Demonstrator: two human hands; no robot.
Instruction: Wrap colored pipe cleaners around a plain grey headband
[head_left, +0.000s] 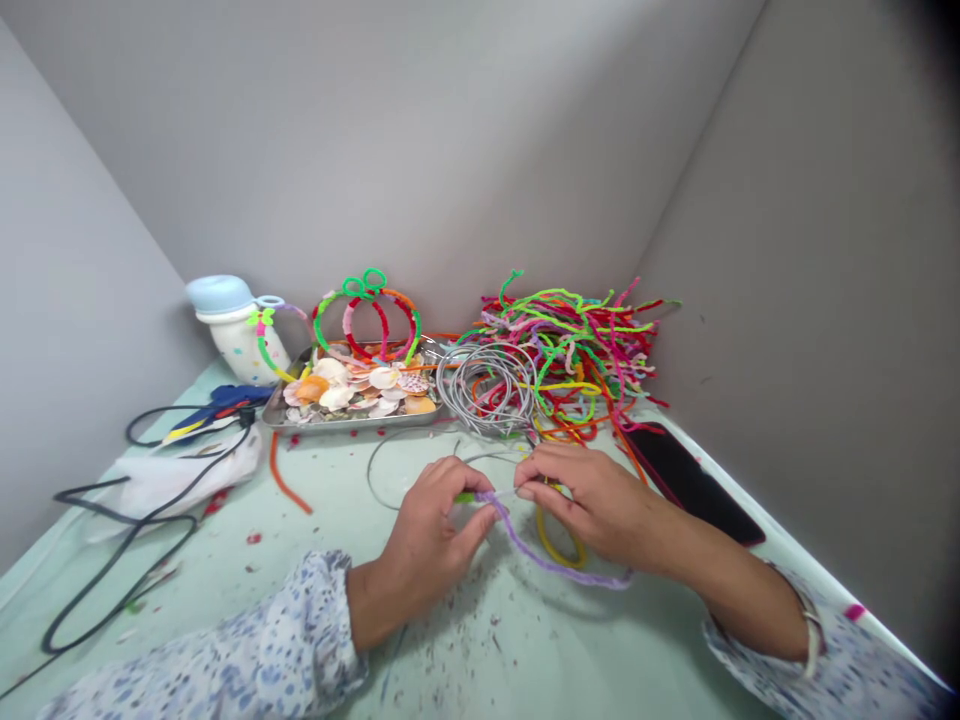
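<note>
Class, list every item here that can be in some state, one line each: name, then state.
left hand: pinched on the purple pipe cleaner
right hand: pinched on the purple pipe cleaner
purple pipe cleaner: bent, held at one end
phone: flat, screen dark
bottle: upright, cap on
glue gun: lying down, cord attached
grey wire: coiled
tray: full of shells

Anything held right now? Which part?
Both the left hand and right hand pinch the purple pipe cleaner near one end; the rest trails on the table.
</note>
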